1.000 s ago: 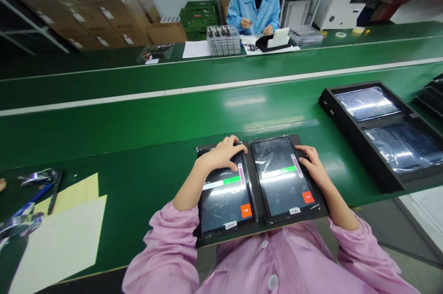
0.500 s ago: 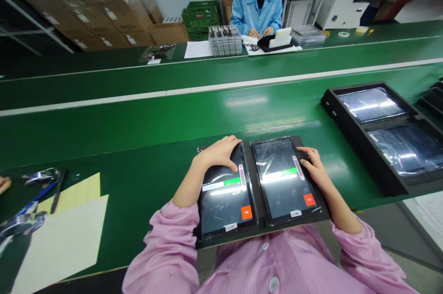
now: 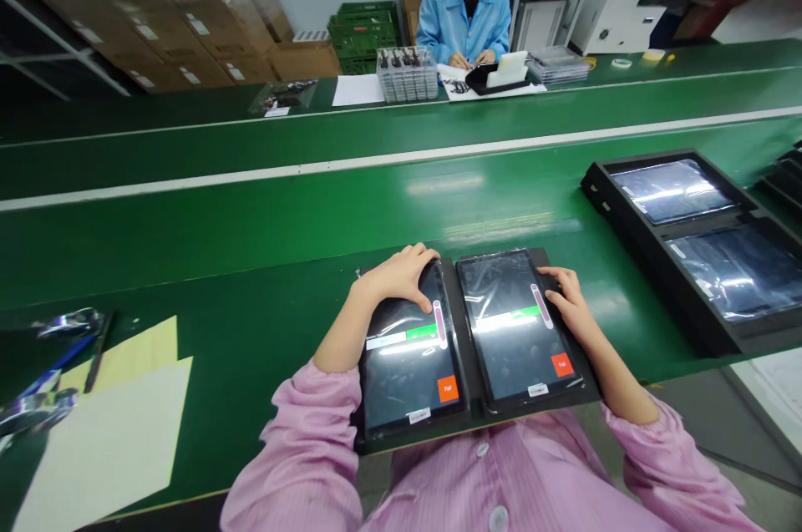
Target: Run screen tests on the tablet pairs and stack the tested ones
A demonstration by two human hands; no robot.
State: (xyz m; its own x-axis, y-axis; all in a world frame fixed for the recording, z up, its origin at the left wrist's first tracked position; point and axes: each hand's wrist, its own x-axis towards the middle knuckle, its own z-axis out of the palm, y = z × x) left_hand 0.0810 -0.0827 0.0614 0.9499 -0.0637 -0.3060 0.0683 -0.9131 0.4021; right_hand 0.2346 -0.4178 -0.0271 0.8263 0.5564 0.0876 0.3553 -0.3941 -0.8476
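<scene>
Two tablets lie side by side in a black foam tray (image 3: 460, 323), both screens lit with a green-white bar, a pink slider and an orange-red "Fail" box. Across the top of the left tablet (image 3: 401, 382) rests my left hand (image 3: 401, 276), its fingers bent over the upper right edge and its thumb low on the screen by the slider. My right hand (image 3: 567, 298) grips the right edge of the right tablet (image 3: 507, 348), fingers at the upper side and thumb bent beneath them. Fingertips on both sides are partly hidden. Clear film with wrinkles covers the screens.
A larger black tray (image 3: 677, 281) with two film-covered tablets stands at right. Left are paper sheets (image 3: 119, 432), a blue pen (image 3: 59, 365) and shiny wrappers (image 3: 38, 415). Across the green bench (image 3: 281, 215), a person in blue (image 3: 464, 14) sits behind a clear parts box (image 3: 407, 77).
Both hands stay on the tablets with hardly any movement. The view has shifted very slightly, and another hand at the far left edge is out of sight now.
</scene>
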